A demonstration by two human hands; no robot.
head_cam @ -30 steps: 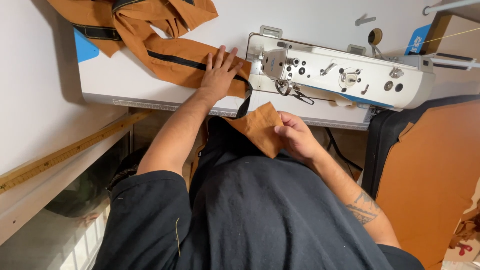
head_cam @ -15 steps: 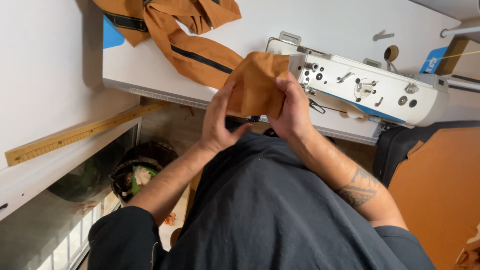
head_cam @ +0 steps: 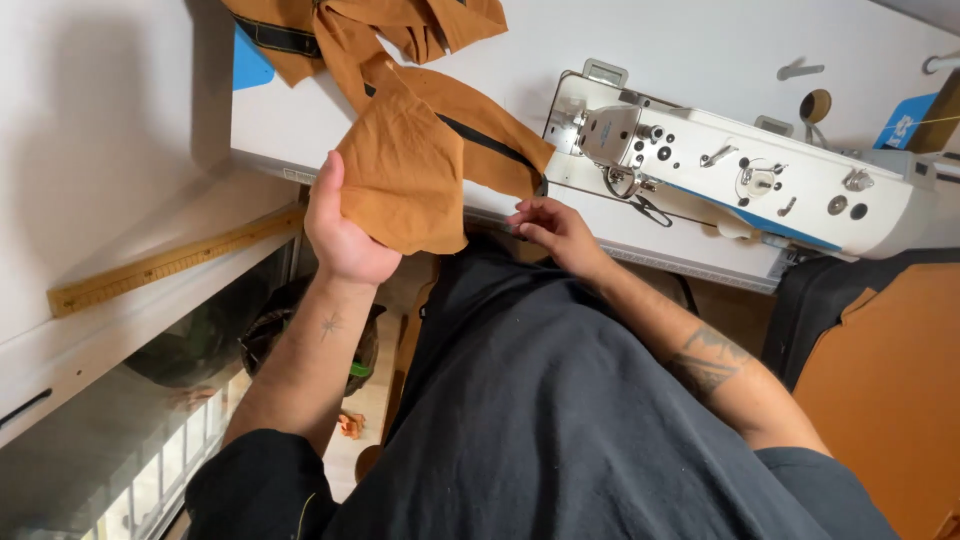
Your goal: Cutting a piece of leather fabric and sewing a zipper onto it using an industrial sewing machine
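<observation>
The person's left hand (head_cam: 340, 232) is closed on one side edge of a flap of orange-brown fabric (head_cam: 405, 170), thumb up along the cloth and the fingers hidden behind it. The flap is lifted off the white sewing table (head_cam: 300, 120) and hangs in front of its near edge, just above the person's lap. The right hand (head_cam: 548, 226) sits lower, at the table edge, fingers loosely curled and extended toward the bottom corner of the cloth; it is near the fabric, but whether the fingertips pinch it cannot be told from this view.

The cloth drapes and creases, so it looks light, thin and soft, with no stiffness of its own; it would sag wherever it is not supported. A dark band (head_cam: 490, 142), probably a zipper or tape, runs along it toward the machine and is likely the firmer part. Edges and corners look like the sensible places to hold.

The rest of the fabric trails up across the table in a loose heap. To the right stands a white industrial sewing machine (head_cam: 740, 175). A yellow wooden ruler (head_cam: 170, 262) lies on the ledge to the left.
</observation>
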